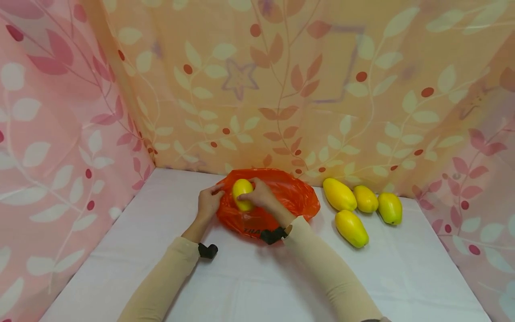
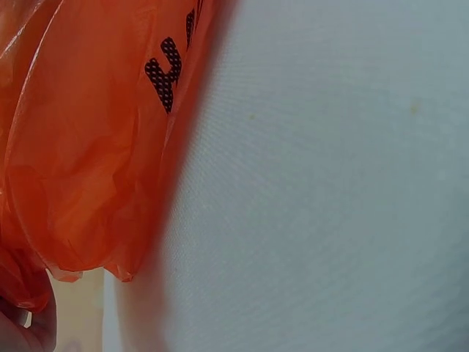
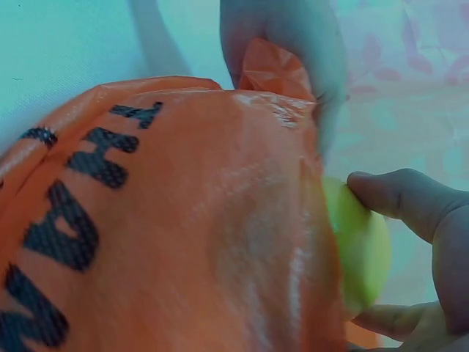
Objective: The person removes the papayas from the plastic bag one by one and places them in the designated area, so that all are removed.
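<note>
A yellow mango (image 1: 243, 189) stands tilted at the left end of a red plastic bag (image 1: 297, 192), its lower part overlapping the bag's mouth. My right hand (image 1: 263, 196) grips this mango between thumb and fingers; the right wrist view shows the thumb (image 3: 396, 192) on one side of the fruit and fingers below. At the bag's left rim, my left hand (image 1: 207, 205) pinches the plastic, and a fold of it pokes out between thumb and fingers in the right wrist view. Black printed letters (image 3: 69, 227) run along the bag's near side.
Several yellow mangoes, one of them (image 1: 339, 195) nearest the bag, lie in a group to the right on the white tabletop (image 1: 241, 281). Floral cloth (image 1: 249, 89) hangs behind and at both sides.
</note>
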{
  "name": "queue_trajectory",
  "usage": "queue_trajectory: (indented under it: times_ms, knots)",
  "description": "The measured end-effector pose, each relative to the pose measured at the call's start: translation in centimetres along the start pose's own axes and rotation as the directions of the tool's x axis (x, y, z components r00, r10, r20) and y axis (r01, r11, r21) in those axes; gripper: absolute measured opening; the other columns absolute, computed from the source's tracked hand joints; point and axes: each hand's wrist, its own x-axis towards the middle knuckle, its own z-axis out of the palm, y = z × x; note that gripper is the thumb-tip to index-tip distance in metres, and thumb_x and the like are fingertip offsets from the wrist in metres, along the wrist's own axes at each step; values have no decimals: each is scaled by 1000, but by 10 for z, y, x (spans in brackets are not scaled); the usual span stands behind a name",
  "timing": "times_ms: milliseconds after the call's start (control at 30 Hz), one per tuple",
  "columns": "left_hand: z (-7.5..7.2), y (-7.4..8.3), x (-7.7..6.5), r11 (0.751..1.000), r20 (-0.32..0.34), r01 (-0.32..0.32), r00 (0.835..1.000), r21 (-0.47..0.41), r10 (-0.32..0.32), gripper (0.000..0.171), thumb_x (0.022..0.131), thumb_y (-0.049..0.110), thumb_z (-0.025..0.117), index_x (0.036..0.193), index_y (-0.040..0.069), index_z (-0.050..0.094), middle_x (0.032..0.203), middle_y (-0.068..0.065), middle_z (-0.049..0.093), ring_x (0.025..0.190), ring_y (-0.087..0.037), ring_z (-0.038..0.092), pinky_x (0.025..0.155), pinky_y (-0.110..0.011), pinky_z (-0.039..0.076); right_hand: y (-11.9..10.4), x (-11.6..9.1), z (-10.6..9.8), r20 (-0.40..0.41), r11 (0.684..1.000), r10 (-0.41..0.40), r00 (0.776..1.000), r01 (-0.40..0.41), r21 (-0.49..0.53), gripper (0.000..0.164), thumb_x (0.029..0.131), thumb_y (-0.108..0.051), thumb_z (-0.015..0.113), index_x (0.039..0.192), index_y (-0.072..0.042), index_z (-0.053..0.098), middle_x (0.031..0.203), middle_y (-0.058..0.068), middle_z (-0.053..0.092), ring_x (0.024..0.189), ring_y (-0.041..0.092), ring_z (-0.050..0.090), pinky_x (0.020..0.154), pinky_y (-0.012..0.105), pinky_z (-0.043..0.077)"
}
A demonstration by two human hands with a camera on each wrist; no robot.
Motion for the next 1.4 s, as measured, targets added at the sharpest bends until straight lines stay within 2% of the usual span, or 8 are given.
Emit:
queue_trajectory:
  times_ms: [167,400,633,867,1133,1400]
  knots:
    - [-1,-2,0,1000,-5,1,1000,4,-1,33,94,9,60,125,2,66,130,-17,64,134,-29,49,113,-42,38,-4,-6,-8,-2,999,-18,1000,18,-27,69,78,-28,80,135,-6,49,121,16,60,100,29,59,84,39,56]
    - [-4,-2,-1,999,7,29,1000,15,-29,33,94,9,59,126,2,65,133,-19,61,134,-30,48,113,-44,38,-8,-14,-21,21,999,-24,1000,24,-33,73,79,-30,79,140,-9,45,128,15,57,106,29,59,88,41,56]
    - [-5,-5,-1,1000,1,11,1000,18,-11,34,93,9,59,125,1,65,132,-20,61,133,-31,49,113,-44,38,-9,-21,-33,20,999,-43,999,43,-13,75,79,-28,79,142,-11,43,128,15,56,107,30,58,88,41,56]
    - [-9,-11,2,1000,-3,4,1000,21,-4,33,93,9,60,125,1,66,131,-20,62,133,-31,49,112,-44,39,-10,-25,-44,19,995,-65,998,66,-68,76,78,-31,80,143,-13,43,125,14,57,106,29,59,84,38,57]
    - [-10,-6,3,1000,-7,-6,1000,6,6,33,92,8,61,124,0,66,131,-21,62,132,-32,50,111,-44,40,-18,-33,-61,30,990,-121,992,123,-69,78,80,-30,78,145,-12,40,126,16,55,110,31,57,86,41,56]
    - [-5,-8,1,1000,4,-7,1000,26,7,32,92,9,61,124,3,67,131,-18,62,133,-30,49,111,-44,40,-14,-46,-85,27,980,-105,994,108,-164,78,79,-32,78,145,-15,40,131,14,55,114,31,56,89,42,55]
